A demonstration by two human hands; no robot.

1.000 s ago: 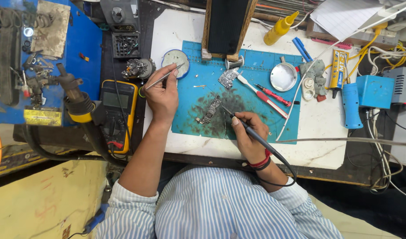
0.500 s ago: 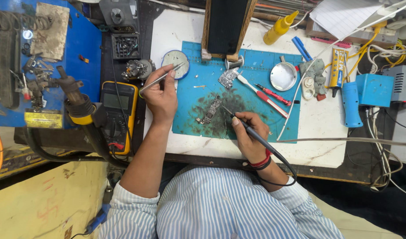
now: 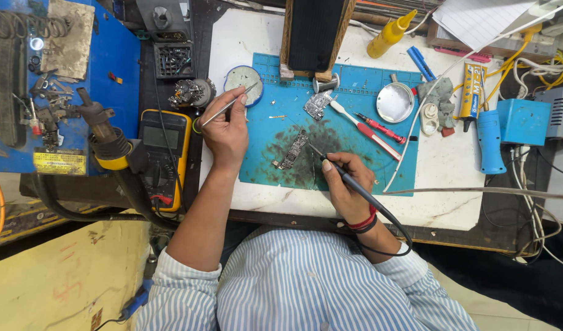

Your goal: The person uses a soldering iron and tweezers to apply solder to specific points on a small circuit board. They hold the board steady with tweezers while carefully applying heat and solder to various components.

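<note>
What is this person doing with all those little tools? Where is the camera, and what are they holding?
The camera sits on the person's head and looks straight down, so you see their striped shirt, both arms and the workbench.

The left hand holds thin metal tweezers, whose tips point toward a small round tin. The right hand holds a black soldering iron like a pen, with a cable trailing from it. Its tip is at a small circuit board, which lies on a blue work mat.

Also on the mat are another small board, a toothbrush, a red screwdriver and a round metal dish. Left of the mat sits a yellow meter. A yellow squeeze bottle lies at the back.
</note>
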